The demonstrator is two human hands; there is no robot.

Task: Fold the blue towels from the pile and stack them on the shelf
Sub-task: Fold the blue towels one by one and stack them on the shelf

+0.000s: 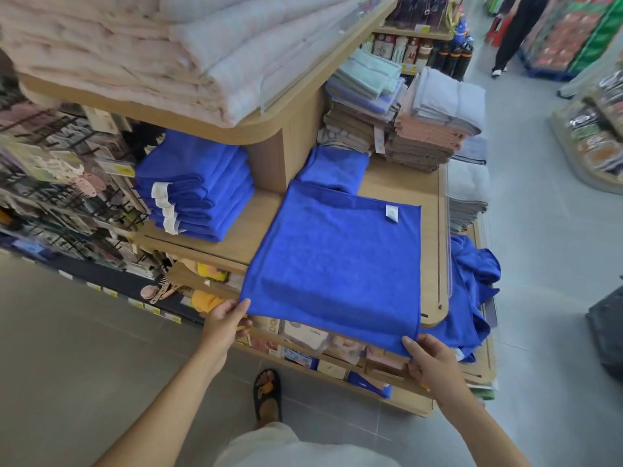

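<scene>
The flat blue microfibre towel [337,264] lies spread at the frame's centre on the pale wooden surface [397,183], its near edge overhanging. The left hand [224,320] and the right hand [433,362] each pinch a near corner. A clean fold likely means lifting both corners together and matching them to the far hem. The stack of folded blue towels [199,190] sits on the shelf at centre-left, and the crumpled blue pile [475,274] is at right. The grey tiled floor [67,348] and shop aisles surround them.

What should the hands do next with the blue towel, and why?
Probably fold the near edge to the far edge: the flat blue cloth towel lies open on the wooden shelf, left hand and right hand pinching its near corners.
</scene>
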